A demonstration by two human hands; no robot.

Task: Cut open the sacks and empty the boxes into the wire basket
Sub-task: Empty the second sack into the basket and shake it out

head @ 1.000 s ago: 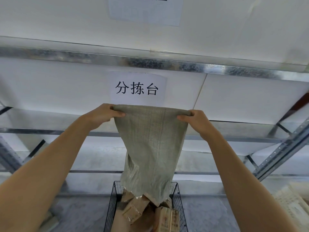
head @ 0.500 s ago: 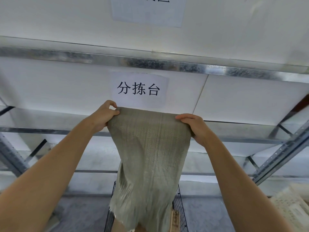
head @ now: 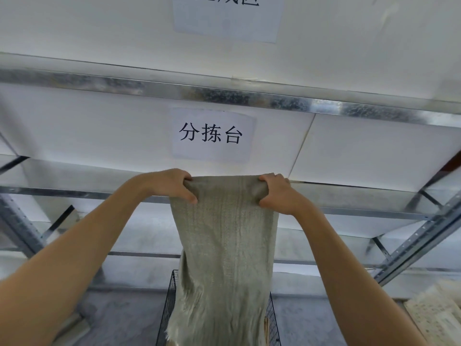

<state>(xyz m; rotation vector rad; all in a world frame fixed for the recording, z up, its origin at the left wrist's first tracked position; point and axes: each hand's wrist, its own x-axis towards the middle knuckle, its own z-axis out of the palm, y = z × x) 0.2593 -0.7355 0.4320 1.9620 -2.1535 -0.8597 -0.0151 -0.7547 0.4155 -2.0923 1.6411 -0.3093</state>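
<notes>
Both arms are raised; the left hand point(head: 172, 184) and the right hand point(head: 277, 193) each clutch a top corner of the grey-green woven sack point(head: 224, 245), fingers curled tight into the bunched cloth; the sack hangs limp between them, its frayed lower end dropping into the black wire basket point(head: 167, 305) below; a sliver of what may be a box point(head: 266, 325) shows at its right edge; behind, a paper sign point(head: 212, 134) is stuck to the white shelf panel.

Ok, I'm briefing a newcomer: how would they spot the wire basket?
Start at the metal shelving with the lower paper sign. Below the sign hangs a grey-green sack, and the basket stands at its lower end. It is the only black wire grid there.
</notes>
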